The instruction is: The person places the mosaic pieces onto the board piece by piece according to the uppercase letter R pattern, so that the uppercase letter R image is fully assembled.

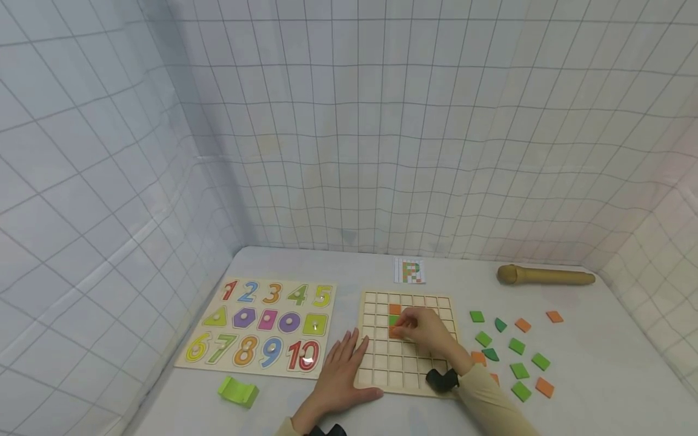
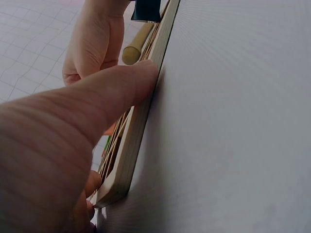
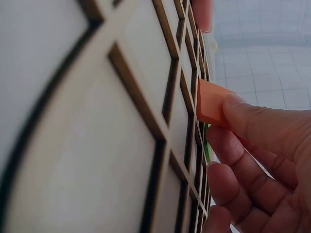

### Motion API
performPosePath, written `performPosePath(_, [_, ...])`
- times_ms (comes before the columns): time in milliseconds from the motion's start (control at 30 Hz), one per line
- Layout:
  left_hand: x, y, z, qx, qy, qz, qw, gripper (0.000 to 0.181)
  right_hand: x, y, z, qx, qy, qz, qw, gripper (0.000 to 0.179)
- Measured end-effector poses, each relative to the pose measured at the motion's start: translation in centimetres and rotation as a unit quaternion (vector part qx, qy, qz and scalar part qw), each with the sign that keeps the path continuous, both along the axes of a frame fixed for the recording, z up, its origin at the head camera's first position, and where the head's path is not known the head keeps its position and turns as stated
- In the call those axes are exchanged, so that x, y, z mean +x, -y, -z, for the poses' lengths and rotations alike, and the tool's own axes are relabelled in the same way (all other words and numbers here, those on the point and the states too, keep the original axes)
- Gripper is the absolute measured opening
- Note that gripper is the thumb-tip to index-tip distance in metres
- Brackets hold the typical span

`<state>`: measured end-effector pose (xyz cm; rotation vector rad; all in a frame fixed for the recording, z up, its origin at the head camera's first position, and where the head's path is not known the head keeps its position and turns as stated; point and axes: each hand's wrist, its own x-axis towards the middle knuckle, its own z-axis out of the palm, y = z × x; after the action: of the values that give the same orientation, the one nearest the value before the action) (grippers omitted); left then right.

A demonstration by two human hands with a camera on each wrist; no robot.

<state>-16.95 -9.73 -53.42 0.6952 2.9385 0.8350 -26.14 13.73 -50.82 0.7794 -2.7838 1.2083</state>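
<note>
— Orange, green: progress?
— Head: two tiles (image 1: 395, 309) seated in the board (image 1: 395, 363), more loose toward the desk's (image 1: 605, 369) right edge.
— Hands?
— Left wrist: left hand (image 2: 53, 141) uncurled at board's near-left corner. Right wrist: right hand (image 3: 267, 170) pinching another tile (image 3: 210, 103) over it.

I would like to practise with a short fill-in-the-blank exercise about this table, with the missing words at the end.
1. The left hand touches the grid board while the right hand pinches an ____ tile.
2. The number board lies to the ____ of the grid board.
3. Its middle row holds ____ shapes.
4. The brown stick lies to the person's ____.

Missing words: orange; left; five; right.
</note>
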Motion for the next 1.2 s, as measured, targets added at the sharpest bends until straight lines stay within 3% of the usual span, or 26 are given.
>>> performPosePath(267, [-0.06,-0.01,0.07,0.004,-0.011,0.002,0.9999,0.097,0.20,0.04,-0.32,0.013,0.017,0.004,0.9998,0.007])
performPosePath(1200, [-0.14,0.06,0.35,0.012,-0.015,0.006,0.9998,0.097,-0.12,0.19,-0.16,0.015,0.019,-0.012,0.9996,0.010])
